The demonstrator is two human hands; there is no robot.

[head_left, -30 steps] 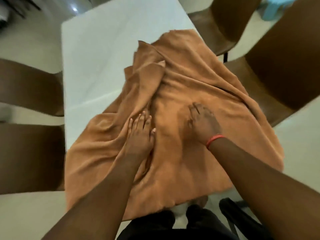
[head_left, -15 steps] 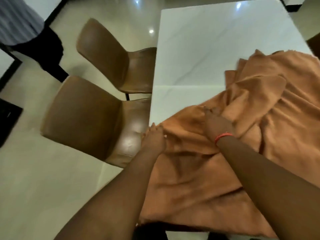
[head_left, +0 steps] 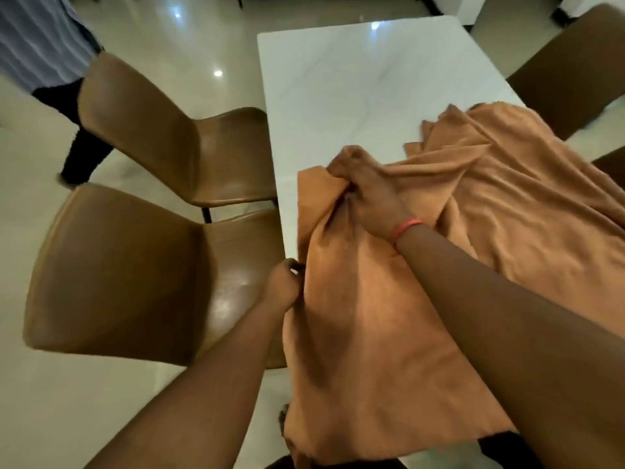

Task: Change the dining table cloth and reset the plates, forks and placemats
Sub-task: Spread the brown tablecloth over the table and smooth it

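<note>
An orange-brown tablecloth point(head_left: 372, 333) lies rumpled over the near half of a white marble table point(head_left: 355, 89), hanging over the near edge. My right hand point(head_left: 365, 194), with a red band on its wrist, grips a bunched fold of the cloth near the table's left side. My left hand point(head_left: 282, 286) pinches the cloth's left edge at the table's left rim, closer to me. No plates, forks or placemats are in view.
Two brown leather chairs point(head_left: 142, 272) point(head_left: 176, 137) stand along the table's left side. Another brown chair point(head_left: 575, 72) stands at the right. A person's dark legs point(head_left: 77, 140) are at the far left on the glossy tiled floor.
The view swung left. My hands moved from pressing flat on the cloth's middle to its left part; the right now bunches a fold, the left pinches the edge.
</note>
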